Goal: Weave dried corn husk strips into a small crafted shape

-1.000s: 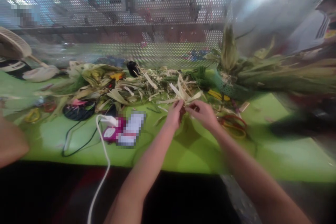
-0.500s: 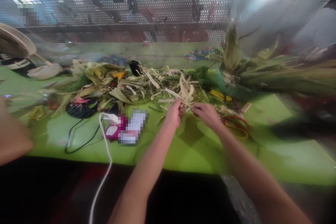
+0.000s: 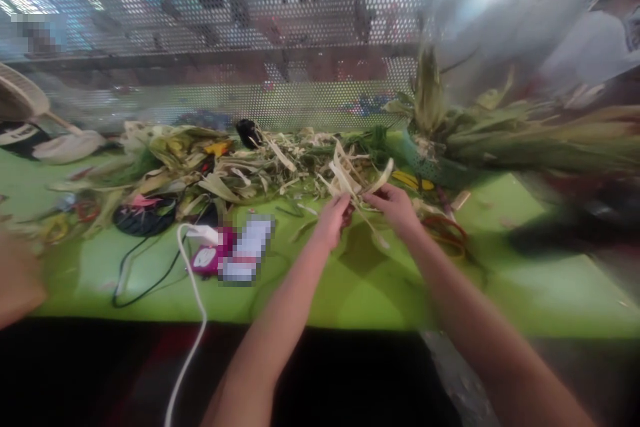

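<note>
My left hand [image 3: 331, 219] and my right hand [image 3: 397, 208] meet just above the green table [image 3: 360, 280], both pinched on a small bundle of pale dried husk strips [image 3: 353, 180]. The strips fan upward and to the right from between my fingers. One thin strip hangs down toward the table below my right hand. A long heap of dried leaves and husks [image 3: 225, 167] lies right behind my hands.
Green leafy stalks [image 3: 500, 140] are piled at the right. Coloured rubber bands [image 3: 447, 230] lie beside my right hand. A white cable [image 3: 193, 293], a magenta device [image 3: 207, 257] and a black cord [image 3: 140, 267] sit left. A perforated metal screen [image 3: 280, 27] backs the table. Another person's arm [image 3: 17, 280] shows far left.
My hands have stayed together on the husk strips and shifted slightly; the strips now fan out more to the right. The view has drifted a little.
</note>
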A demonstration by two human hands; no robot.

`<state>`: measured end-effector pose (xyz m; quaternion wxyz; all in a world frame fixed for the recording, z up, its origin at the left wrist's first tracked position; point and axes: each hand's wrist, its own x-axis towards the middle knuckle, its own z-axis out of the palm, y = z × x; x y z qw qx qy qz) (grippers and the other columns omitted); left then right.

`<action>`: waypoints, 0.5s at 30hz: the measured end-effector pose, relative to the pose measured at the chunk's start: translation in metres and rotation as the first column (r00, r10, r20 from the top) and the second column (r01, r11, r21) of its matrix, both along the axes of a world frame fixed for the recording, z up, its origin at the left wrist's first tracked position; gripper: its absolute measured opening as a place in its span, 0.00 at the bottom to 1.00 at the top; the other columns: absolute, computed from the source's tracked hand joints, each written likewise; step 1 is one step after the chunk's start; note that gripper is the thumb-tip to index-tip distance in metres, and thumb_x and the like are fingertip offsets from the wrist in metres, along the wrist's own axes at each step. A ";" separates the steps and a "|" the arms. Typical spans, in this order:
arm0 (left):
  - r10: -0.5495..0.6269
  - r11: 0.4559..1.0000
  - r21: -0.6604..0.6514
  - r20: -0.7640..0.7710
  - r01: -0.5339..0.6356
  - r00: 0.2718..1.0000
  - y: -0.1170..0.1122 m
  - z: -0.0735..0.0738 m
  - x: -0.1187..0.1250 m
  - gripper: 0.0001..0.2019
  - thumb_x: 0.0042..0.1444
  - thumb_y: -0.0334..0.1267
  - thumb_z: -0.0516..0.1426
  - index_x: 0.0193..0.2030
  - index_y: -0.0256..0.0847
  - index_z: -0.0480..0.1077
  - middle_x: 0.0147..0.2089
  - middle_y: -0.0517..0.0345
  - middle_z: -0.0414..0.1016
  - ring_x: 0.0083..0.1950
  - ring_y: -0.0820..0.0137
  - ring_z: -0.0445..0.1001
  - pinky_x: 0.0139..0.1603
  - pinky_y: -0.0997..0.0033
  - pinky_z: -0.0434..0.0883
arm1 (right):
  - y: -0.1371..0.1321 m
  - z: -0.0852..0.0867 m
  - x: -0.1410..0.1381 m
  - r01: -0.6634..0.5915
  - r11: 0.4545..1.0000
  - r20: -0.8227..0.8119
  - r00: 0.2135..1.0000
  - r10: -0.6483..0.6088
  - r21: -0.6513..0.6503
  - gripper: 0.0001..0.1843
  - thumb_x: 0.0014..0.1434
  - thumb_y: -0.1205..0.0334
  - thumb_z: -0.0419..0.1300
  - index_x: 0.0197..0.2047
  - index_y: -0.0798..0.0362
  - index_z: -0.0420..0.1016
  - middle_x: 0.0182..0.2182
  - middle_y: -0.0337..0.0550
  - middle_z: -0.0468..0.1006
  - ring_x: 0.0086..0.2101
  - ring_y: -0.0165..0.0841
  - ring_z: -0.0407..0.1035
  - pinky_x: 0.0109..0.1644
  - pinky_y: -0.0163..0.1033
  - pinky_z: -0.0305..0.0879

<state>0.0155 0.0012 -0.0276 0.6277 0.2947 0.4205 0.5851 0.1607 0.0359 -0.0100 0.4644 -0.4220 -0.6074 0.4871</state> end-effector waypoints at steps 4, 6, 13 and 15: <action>-0.058 0.997 0.045 -0.185 0.067 0.981 -0.001 -0.002 -0.001 0.21 0.46 0.54 0.66 0.28 0.38 0.66 0.19 0.67 0.54 0.21 0.80 0.51 0.22 0.77 0.48 | 0.004 -0.005 0.000 0.055 0.998 -0.023 0.998 -0.055 -0.016 0.18 0.44 0.49 0.68 0.32 0.54 0.78 0.29 0.42 0.80 0.32 0.35 0.72 0.40 0.41 0.68; -0.081 0.991 0.084 -0.285 0.109 0.955 -0.001 -0.002 -0.002 0.19 0.47 0.53 0.65 0.28 0.38 0.68 0.19 0.66 0.55 0.22 0.78 0.53 0.23 0.76 0.52 | 0.006 -0.008 0.002 0.092 0.996 0.005 0.996 -0.092 -0.013 0.17 0.45 0.49 0.67 0.31 0.55 0.77 0.28 0.42 0.79 0.30 0.34 0.71 0.37 0.39 0.67; -0.047 0.950 0.250 -0.481 0.189 0.876 -0.006 0.006 -0.004 0.11 0.55 0.45 0.60 0.27 0.41 0.74 0.24 0.57 0.69 0.33 0.68 0.68 0.33 0.73 0.65 | 0.008 0.000 0.010 0.000 0.991 0.020 1.000 0.003 -0.137 0.18 0.44 0.50 0.68 0.32 0.56 0.77 0.28 0.42 0.78 0.29 0.32 0.69 0.35 0.38 0.65; -0.026 0.937 0.284 -0.523 0.203 0.852 -0.007 0.005 -0.003 0.08 0.55 0.42 0.59 0.29 0.41 0.75 0.30 0.54 0.75 0.38 0.65 0.71 0.40 0.71 0.68 | 0.005 0.005 0.010 -0.092 0.981 0.006 0.995 0.095 -0.172 0.19 0.45 0.49 0.69 0.34 0.56 0.78 0.29 0.43 0.78 0.30 0.32 0.69 0.35 0.38 0.65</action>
